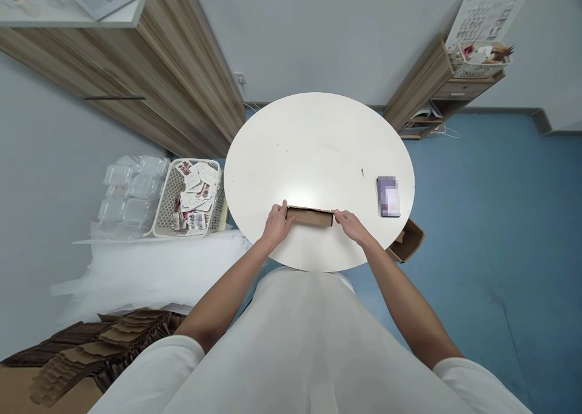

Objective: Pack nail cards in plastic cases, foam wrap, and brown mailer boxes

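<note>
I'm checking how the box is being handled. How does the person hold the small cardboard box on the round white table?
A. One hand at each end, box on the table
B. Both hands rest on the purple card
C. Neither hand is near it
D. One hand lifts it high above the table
A: the left hand and right hand grip opposite ends of the cardboard box, which sits low on the white table.

White short-sleeved top, bare forearms; white garment below, perhaps apron.

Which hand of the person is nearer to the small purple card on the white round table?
The right hand. It grips the right end of the brown cardboard box, left of the purple card. The left hand holds the box's far end, farther away.
</note>
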The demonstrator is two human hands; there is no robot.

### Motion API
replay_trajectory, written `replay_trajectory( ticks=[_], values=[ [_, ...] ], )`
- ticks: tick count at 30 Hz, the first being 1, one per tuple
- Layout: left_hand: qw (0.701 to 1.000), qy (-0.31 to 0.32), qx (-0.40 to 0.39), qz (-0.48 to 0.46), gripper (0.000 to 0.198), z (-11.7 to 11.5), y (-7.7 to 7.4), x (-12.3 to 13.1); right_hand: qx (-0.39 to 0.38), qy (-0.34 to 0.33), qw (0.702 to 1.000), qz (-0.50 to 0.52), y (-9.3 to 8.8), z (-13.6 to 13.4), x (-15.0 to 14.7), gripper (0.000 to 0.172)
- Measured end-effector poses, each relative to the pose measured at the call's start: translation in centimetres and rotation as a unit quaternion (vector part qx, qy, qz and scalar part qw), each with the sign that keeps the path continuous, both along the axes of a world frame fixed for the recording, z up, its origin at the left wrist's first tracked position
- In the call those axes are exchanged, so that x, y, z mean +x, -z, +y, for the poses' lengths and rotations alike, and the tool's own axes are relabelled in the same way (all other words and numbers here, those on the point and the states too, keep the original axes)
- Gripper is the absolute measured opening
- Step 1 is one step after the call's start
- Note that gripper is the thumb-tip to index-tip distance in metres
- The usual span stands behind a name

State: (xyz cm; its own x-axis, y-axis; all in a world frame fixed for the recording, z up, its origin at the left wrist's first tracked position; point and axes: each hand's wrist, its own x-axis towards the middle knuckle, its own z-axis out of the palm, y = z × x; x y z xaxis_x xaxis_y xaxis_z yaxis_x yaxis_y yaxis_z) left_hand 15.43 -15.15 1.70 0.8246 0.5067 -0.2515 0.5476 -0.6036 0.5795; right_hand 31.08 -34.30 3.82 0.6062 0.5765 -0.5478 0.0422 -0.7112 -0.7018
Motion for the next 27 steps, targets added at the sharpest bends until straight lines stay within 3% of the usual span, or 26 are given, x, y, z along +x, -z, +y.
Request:
replay_trajectory(
  ticks=[13,27],
  values=[
    [0.996,-0.001,-0.027,-0.086,0.048,0.08,0.36,-0.34,0.069,0.03,0.994,0.073,-0.06,0.28,-0.09,0.049],
    [0.996,-0.001,-0.041,-0.077,0.043,0.39,0.2,0.0,0.078,0.077,0.987,0.116,0.47,0.45,0.1,0.045]
  ],
)
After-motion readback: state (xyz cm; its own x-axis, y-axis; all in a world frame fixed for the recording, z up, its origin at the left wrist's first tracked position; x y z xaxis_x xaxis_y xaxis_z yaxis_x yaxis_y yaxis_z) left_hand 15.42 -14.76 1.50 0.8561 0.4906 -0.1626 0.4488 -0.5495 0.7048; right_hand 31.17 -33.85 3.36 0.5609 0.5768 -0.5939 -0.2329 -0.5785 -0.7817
